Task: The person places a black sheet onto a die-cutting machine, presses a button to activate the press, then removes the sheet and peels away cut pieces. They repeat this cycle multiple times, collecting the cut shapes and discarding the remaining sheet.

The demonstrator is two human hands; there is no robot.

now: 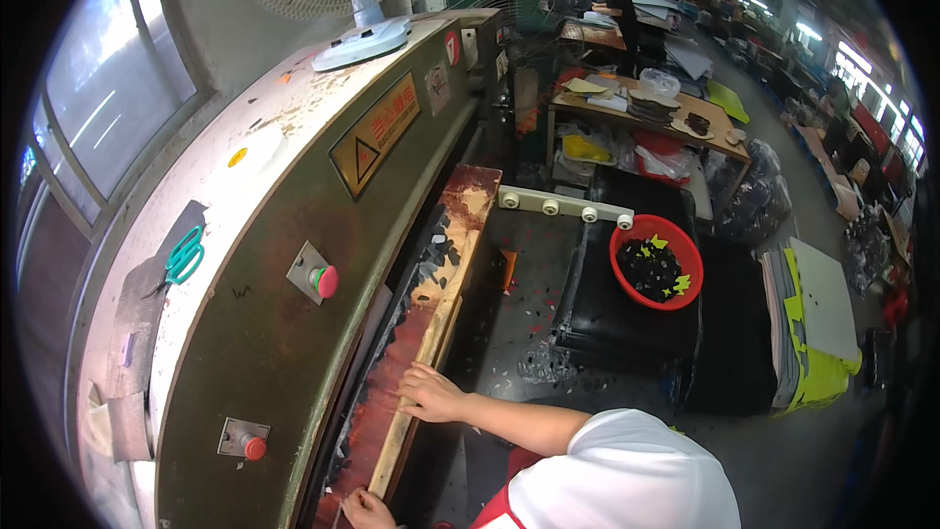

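A long board [431, 333] with a pale wooden edge and a worn red surface runs along the front of a green machine [264, 333]. My right hand [431, 393] lies over the board's edge, its fingers stretched onto the surface. At the board's near end, my left hand [367, 508] is closed at the edge with fingers bent. Whatever it holds, if anything, is hidden. Small dark scraps [436, 253] lie along the board's far part, and more line the machine's slot.
A red basin [693, 260] of black and yellow-green pieces stands on a black-covered stack [607, 274]. Sheets [822, 304] are piled at the right. A roller arm [563, 204] juts out. Scissors [184, 255] and a fan [362, 39] sit on the machine. A person [617, 5] stands farther back.
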